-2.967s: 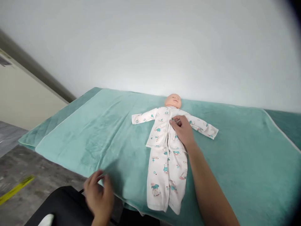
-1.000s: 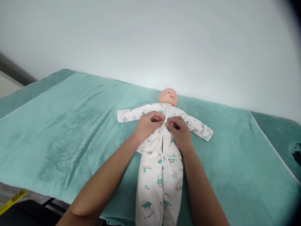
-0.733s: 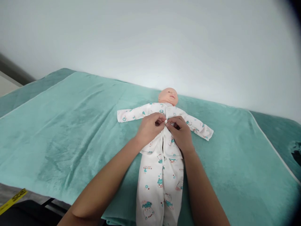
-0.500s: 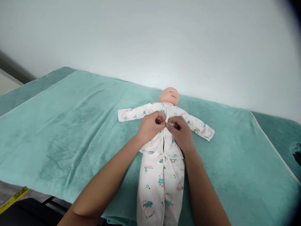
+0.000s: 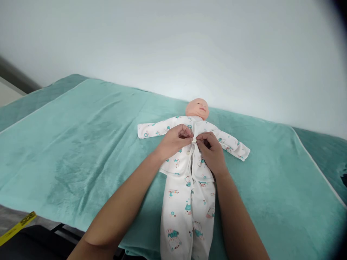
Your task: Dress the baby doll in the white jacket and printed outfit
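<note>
A baby doll (image 5: 197,108) lies on its back, dressed in a white printed jacket (image 5: 176,162) and matching pants (image 5: 177,213). Over the chest, my left hand (image 5: 176,139) pinches the jacket's front edge beside a pale button (image 5: 194,140). From the other side, my right hand (image 5: 211,148) is closed on the opposite front edge, its thumb and fingertips at the same button. A second button (image 5: 188,152) shows lower on the left panel. Below the hands the two front panels hang apart. Both sleeves stretch out sideways, and no doll hands show at the cuffs.
A teal blanket (image 5: 89,144) with a pale border covers the surface under the doll. Behind it rises a plain pale wall (image 5: 173,47). At the lower left are a black object (image 5: 35,242) and a yellow strip (image 5: 17,228).
The pale button now shows between my fingertips, where it was hidden before. A second button on the left panel has come into sight. The view has shifted slightly.
</note>
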The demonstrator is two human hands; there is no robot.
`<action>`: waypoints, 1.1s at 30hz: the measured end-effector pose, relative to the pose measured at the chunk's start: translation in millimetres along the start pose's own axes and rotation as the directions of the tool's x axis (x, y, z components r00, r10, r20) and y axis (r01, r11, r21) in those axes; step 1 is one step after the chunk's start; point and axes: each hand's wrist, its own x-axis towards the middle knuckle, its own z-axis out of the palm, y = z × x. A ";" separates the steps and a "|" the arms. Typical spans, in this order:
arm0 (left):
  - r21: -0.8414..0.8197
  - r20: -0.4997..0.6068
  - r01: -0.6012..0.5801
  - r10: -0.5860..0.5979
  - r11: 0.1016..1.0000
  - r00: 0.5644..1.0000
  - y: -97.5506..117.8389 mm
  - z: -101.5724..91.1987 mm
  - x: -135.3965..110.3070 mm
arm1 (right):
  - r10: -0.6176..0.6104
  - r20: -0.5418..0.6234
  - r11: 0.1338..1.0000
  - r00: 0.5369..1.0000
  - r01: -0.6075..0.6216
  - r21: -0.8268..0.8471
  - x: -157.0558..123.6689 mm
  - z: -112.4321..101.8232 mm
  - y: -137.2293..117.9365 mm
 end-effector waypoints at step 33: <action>0.701 0.308 -0.240 0.019 0.672 0.951 26.0 -9.3 -30.1 | 0.321 0.554 0.908 0.769 -0.415 0.050 -16.0 -29.8 -32.8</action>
